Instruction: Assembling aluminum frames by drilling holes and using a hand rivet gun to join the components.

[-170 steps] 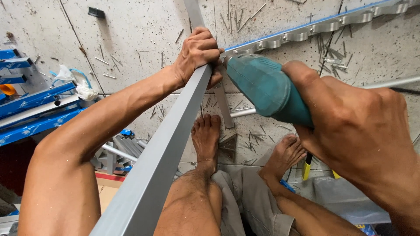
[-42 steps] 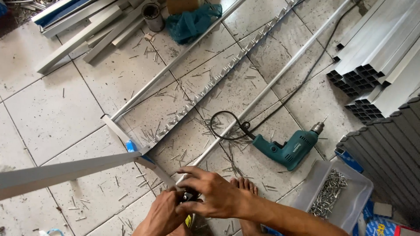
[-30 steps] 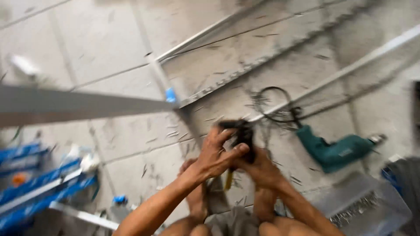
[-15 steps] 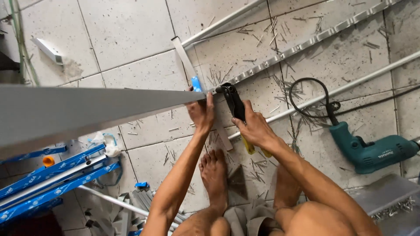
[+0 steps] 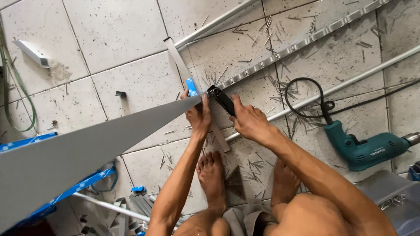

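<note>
The left hand [image 5: 199, 114] grips the far end of a long grey profile [image 5: 87, 146], fingers wrapped over its tip. The profile runs from that tip toward 8 o'clock, widening as it nears the camera. The right hand [image 5: 248, 121] is closed around the handle of a black tool [image 5: 221, 99], whose head touches the profile tip at 11 o'clock from the hand. Both hands sit just beside each other above the tiled floor [image 5: 109, 39]. A teal drill [image 5: 363, 148] lies at 3 o'clock from the right hand, well apart, its black cord [image 5: 306, 98] looped between them. A flat strip [image 5: 181, 65] with a blue patch extends toward 11 o'clock. Two bare feet [image 5: 212, 175] rest on the floor at 6 o'clock.
</note>
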